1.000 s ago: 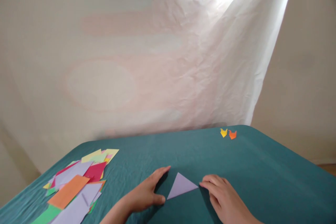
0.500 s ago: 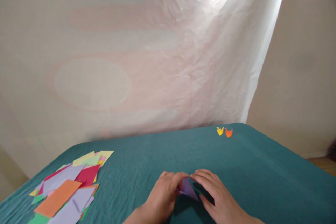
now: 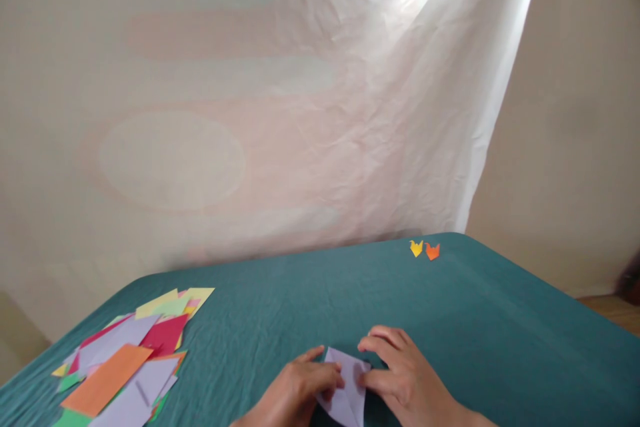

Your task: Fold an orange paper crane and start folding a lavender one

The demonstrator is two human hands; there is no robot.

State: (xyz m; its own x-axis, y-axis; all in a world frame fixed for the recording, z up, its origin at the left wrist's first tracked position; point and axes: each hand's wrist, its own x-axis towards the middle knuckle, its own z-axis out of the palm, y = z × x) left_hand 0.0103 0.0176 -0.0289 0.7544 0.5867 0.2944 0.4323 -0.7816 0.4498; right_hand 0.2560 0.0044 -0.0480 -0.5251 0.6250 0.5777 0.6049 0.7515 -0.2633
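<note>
A teal-covered table [image 3: 280, 300] bears heaped coloured papers [image 3: 107, 379] and two folded figures [image 3: 433, 252].

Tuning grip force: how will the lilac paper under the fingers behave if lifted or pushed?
The lilac paper looks thin, so probably light. It is creased, so likely to flex or open. Angular in outline, it should slide on the cloth, not roll.

Lilac paper [image 3: 353, 387]: creased, angular, corner pointing away, on teal cloth [image 3: 500, 353].
</note>
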